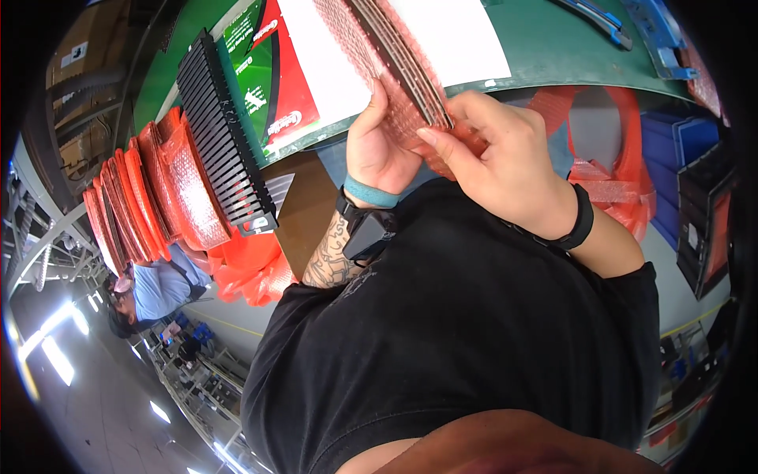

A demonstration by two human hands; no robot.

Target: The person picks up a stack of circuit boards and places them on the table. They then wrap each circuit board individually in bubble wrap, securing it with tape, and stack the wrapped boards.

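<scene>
Both hands are up close to the chest, working a stack of pink bubble-wrap sleeves (395, 71) with thin dark boards inside. The stack leans from the hands up over the green counter (568, 47), its far end lying across a white sheet (466, 35).

Left hand (379, 150): fingers closed around the near-left edge of the stack, thumb up along the side. Right hand (497, 162): fingers curled over the near end, pinching the bubble wrap at the dark edge. Both are gripping, neither is open.

Risks as I see them:
- The stack is fanned, with several layers splayed at the near end. The grip is only at that end, so a board could slip out of its sleeve or the fan could spread and drop. Bubble wrap is slick, hence a poor hold.
- The right fingers pinch film rather than board, so a pull may tear the wrap or strip it off.
- The far end rests on loose paper, so dragging may shift the sheet.

To the left, a black slotted rack (225, 138) sits beside a row of red-wrapped pieces (150, 197) standing on edge and tilted. A bump from the left elbow could topple them. Blue bins (671, 142) sit to the right, well apart.
</scene>
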